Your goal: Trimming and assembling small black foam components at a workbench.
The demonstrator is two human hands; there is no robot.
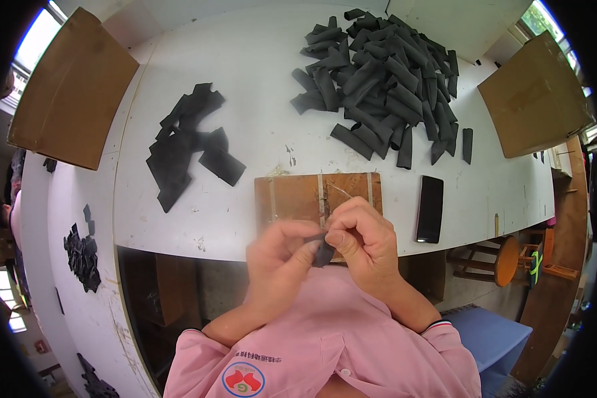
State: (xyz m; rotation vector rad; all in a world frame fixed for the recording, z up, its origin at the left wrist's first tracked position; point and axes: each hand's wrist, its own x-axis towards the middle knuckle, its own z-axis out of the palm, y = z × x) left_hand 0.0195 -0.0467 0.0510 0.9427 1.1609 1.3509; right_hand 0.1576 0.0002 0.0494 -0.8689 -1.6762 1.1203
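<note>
1. Piece (323, 256), black, one; centre of the dial, between both hands at the table's near edge.
2. Left hand (280, 255): thumb and forefinger pinching the piece from nine o'clock.
3. Right hand (367, 240): fingers curled, thumb and forefinger pinching it from three.
4. Board (288, 192), brown: twelve o'clock, partly behind the hands.
5. Rolls (391, 86), black, heaped on the white table (262, 99): one o'clock.
6. Scraps (169, 162), black, flat: ten o'clock.
7. Phone (430, 211), dark: two o'clock.
</note>
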